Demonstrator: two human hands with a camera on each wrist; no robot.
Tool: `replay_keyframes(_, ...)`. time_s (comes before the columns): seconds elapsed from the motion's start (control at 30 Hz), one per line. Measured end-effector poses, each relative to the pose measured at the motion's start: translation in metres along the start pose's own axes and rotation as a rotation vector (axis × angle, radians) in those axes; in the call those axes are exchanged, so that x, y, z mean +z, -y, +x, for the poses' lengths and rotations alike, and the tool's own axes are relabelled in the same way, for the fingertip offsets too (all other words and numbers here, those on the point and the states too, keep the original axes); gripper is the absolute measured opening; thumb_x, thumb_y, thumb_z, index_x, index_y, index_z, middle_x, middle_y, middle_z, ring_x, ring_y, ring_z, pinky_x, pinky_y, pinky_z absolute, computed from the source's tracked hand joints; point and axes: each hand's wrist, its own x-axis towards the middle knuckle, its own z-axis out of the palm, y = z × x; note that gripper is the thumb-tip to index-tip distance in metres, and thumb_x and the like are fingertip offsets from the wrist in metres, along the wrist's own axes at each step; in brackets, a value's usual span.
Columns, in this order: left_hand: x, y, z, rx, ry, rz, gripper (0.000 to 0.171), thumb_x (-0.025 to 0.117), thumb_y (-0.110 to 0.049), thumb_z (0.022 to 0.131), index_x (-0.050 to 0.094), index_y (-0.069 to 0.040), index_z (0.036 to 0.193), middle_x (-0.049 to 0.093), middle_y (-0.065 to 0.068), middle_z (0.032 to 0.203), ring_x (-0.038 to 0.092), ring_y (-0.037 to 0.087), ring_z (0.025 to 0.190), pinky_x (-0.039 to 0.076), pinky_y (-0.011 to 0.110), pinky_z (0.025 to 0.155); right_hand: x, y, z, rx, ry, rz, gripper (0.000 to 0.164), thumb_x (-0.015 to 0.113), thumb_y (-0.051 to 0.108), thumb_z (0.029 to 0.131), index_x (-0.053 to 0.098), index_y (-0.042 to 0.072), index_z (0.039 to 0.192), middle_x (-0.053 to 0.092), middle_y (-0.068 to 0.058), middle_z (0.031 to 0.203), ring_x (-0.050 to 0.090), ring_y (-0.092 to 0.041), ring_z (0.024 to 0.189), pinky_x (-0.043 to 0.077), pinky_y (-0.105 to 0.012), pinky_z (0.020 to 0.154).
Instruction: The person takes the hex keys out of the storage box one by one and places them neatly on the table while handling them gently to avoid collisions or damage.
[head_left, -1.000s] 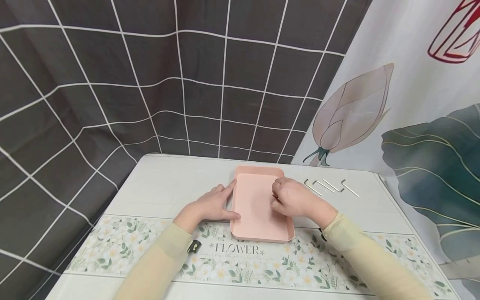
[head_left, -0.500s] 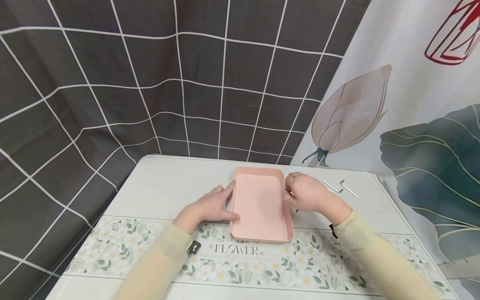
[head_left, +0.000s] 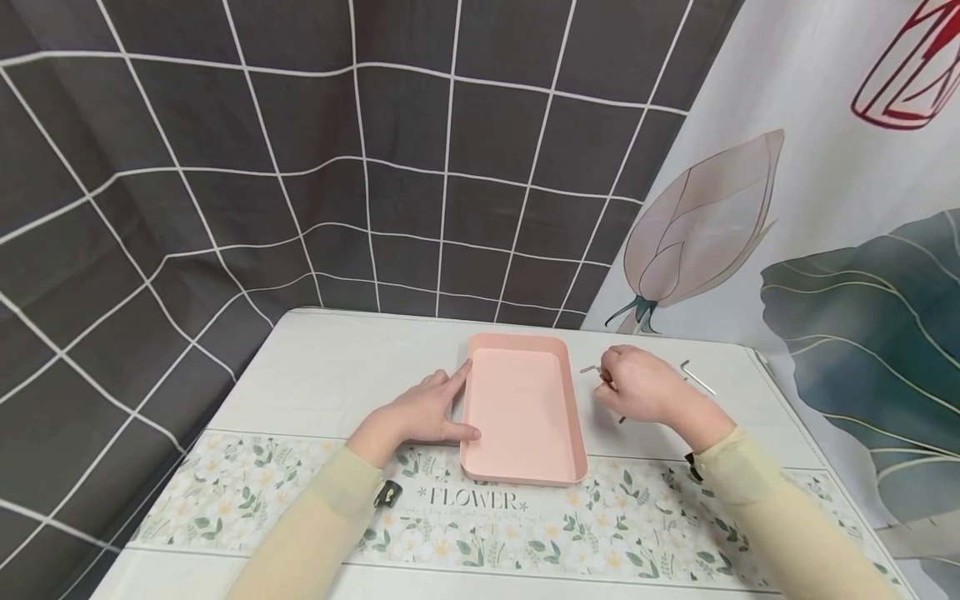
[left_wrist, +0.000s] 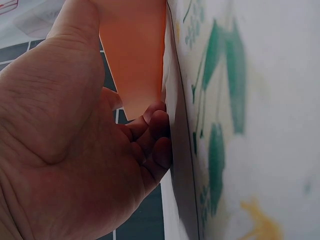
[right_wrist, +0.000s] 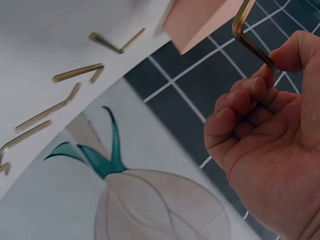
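Note:
A pink rectangular tray (head_left: 519,408) lies on the white table, nothing in it. Against its left side rests my left hand (head_left: 423,412), thumb and index finger spread along the rim; in the left wrist view the other fingers bend loosely beside the tray wall (left_wrist: 132,55). To the right of the tray, my right hand (head_left: 637,385) is above the table. Between thumb and index finger it pinches a brass-coloured L-shaped hex key (right_wrist: 240,30). Several similar hex keys (right_wrist: 77,72) lie on the table; in the head view the hand hides part of them.
One loose hex key (head_left: 699,377) shows right of my right hand. A floral table runner (head_left: 480,517) printed FLOWER crosses the near side. Behind the table hang a dark grid-patterned curtain (head_left: 405,200) and a white leaf-print cloth (head_left: 817,200).
My right hand has moved right from over the tray, across its right rim, to above the loose hex keys, carrying the hex key. My left hand stays against the tray.

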Motion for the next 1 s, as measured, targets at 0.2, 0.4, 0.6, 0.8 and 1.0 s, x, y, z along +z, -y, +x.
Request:
replay_keyframes(0.2, -0.001, -0.001, 0.000, 0.000, 0.001, 0.004, 0.131, 0.083, -0.069, 0.087, 0.011, -0.010, 0.180, 0.055, 0.006, 0.114, 0.050, 0.019, 0.099, 0.052, 0.041, 0.092, -0.003, -0.014, -0.010, 0.076, 0.042, 0.001, 0.017, 0.071, 0.011, 0.087, 0.056, 0.014, 0.080, 0.050, 0.002, 0.077, 0.046, -0.017, 0.072, 0.045, -0.041, 0.068)
replay_keyframes(0.4, -0.002, -0.003, -0.001, -0.010, 0.003, 0.019, 0.131, 0.083, -0.069, 0.088, 0.011, -0.011, 0.180, 0.056, 0.007, 0.116, 0.051, 0.019, 0.100, 0.053, 0.043, 0.094, -0.003, -0.031, -0.022, 0.130, 0.067, 0.004, 0.021, 0.074, 0.013, 0.089, 0.056, 0.014, 0.079, 0.051, 0.002, 0.077, 0.046, -0.017, 0.071, 0.045, -0.041, 0.066)
replay_keyframes(0.6, -0.001, -0.002, 0.000, -0.014, 0.002, 0.024, 0.130, 0.082, -0.070, 0.088, 0.011, -0.012, 0.180, 0.056, 0.007, 0.118, 0.051, 0.019, 0.100, 0.053, 0.043, 0.094, -0.001, -0.048, -0.034, 0.175, 0.096, 0.001, 0.019, 0.073, 0.013, 0.090, 0.057, 0.013, 0.079, 0.052, 0.002, 0.077, 0.047, -0.018, 0.070, 0.045, -0.042, 0.067)
replay_keyframes(0.8, -0.001, -0.001, -0.001, -0.014, 0.007, 0.023, 0.130, 0.082, -0.069, 0.088, 0.011, -0.012, 0.180, 0.057, 0.007, 0.119, 0.051, 0.019, 0.102, 0.053, 0.043, 0.096, -0.005, -0.065, -0.044, 0.224, 0.137, -0.014, 0.018, 0.069, 0.015, 0.092, 0.057, 0.012, 0.079, 0.054, 0.001, 0.076, 0.048, -0.019, 0.069, 0.046, -0.044, 0.067)
replay_keyframes(1.0, -0.003, -0.003, -0.002, -0.014, 0.006, 0.022, 0.130, 0.083, -0.069, 0.088, 0.012, -0.011, 0.180, 0.057, 0.008, 0.120, 0.052, 0.020, 0.102, 0.053, 0.044, 0.096, -0.007, -0.082, -0.052, 0.286, 0.172, -0.012, 0.021, 0.068, 0.017, 0.095, 0.055, 0.011, 0.079, 0.053, -0.001, 0.075, 0.047, -0.020, 0.068, 0.043, -0.043, 0.065)
